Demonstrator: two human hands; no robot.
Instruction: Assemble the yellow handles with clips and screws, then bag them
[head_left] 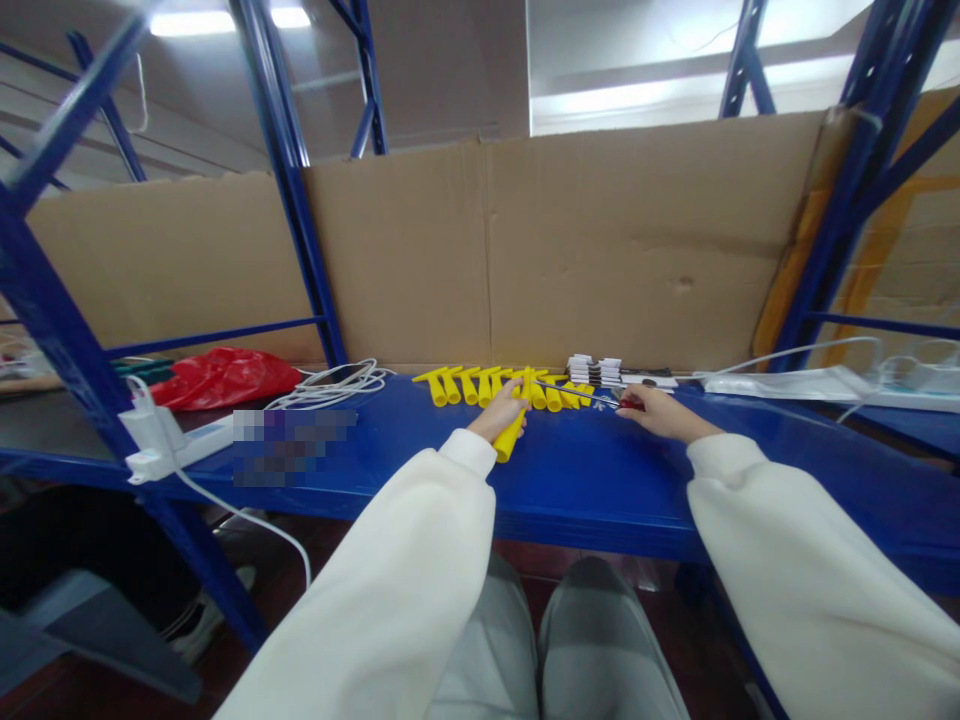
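My left hand (501, 412) is closed around a yellow T-shaped plastic part (510, 442), its wide hollow end tilted down toward me. In my right hand (654, 412) is a screwdriver (631, 403) with a dark red handle. Its long metal shaft points left, and the tip meets the upper end of the yellow part; whether it sits in a screw there is too small to tell. Behind my left hand, several similar yellow parts (452, 388) lie in a row on the blue shelf (600, 480).
Stacked small white pieces (594, 370) stand behind the row. At left lie a red plastic bag (229, 378), coiled white cables (341, 380) and a white power strip (202, 440). A white packet (787, 383) is at right. Cardboard (570, 250) and blue posts (289, 180) bound the shelf.
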